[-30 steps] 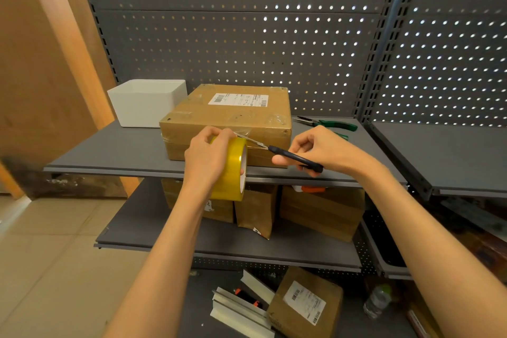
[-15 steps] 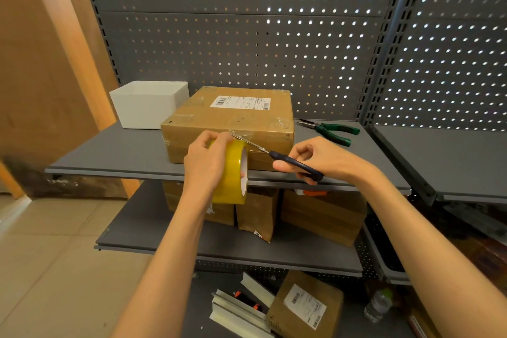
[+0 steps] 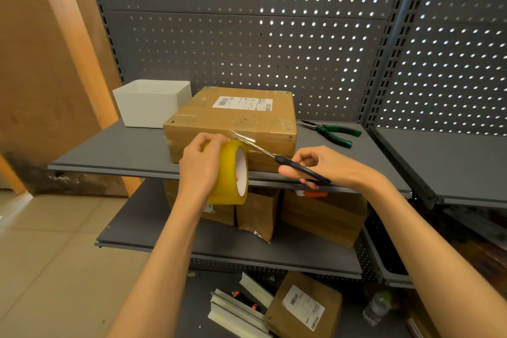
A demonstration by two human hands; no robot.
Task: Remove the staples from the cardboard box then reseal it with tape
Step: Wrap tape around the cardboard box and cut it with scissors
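Here the left hand (image 3: pixel 201 170) curls its fingers (image 3: pixel 212 143) round the yellow tape roll (image 3: pixel 229 173), held in front of the cardboard box (image 3: pixel 233 121). The right hand (image 3: pixel 326 167) grips the scissors (image 3: pixel 277 158), blades at the clear tape strip (image 3: pixel 242 136) stretched from the box's front edge. The box sits on the shelf (image 3: pixel 115 151); pliers (image 3: pixel 333 133) lie right of it, a white bin (image 3: pixel 152 103) left.

Backlit pegboard (image 3: pixel 274 35) holes glare; edges bend.

White bin (image 3: pixel 152 103) crowds the box's (image 3: pixel 233 123) left — pliers (image 3: pixel 333 132) lie right — shelf front is open.
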